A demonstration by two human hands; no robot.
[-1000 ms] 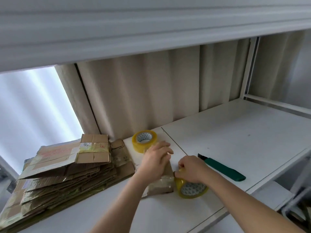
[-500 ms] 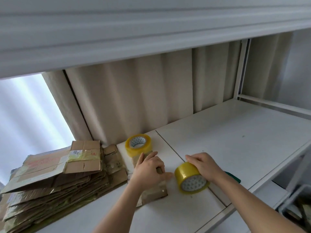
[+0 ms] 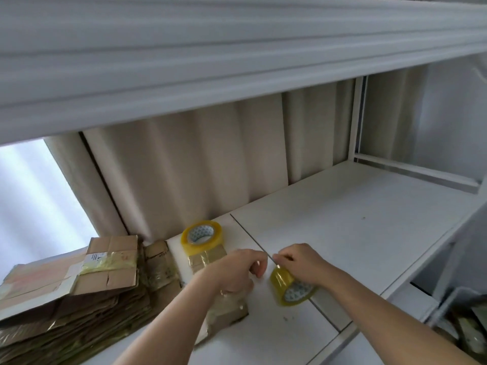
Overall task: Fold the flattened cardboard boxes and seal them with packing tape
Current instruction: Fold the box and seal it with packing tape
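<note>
A small brown cardboard box (image 3: 210, 259), patched with clear tape, lies on the white shelf (image 3: 355, 233). My left hand (image 3: 234, 270) is over the box, its fingers curled just left of the roll and pinching at the tape's loose end. The clear tape itself is hard to make out. My right hand (image 3: 297, 262) grips a yellowish roll of packing tape (image 3: 290, 288) from above, tilted and just right of the box. A second tape roll (image 3: 201, 237) stands behind the box. A stack of flattened cardboard boxes (image 3: 79, 299) lies at the left.
A beige curtain (image 3: 197, 167) hangs behind the shelf, and another shelf board (image 3: 237, 61) runs close overhead. A white upright post (image 3: 355, 122) stands at the back right. A bin with scraps (image 3: 463, 320) sits below the shelf's front edge at the lower right.
My right hand has tipped the roll and brought it nearer my left hand. My left fingers have curled up off the box toward the roll. The green knife is now hidden.
</note>
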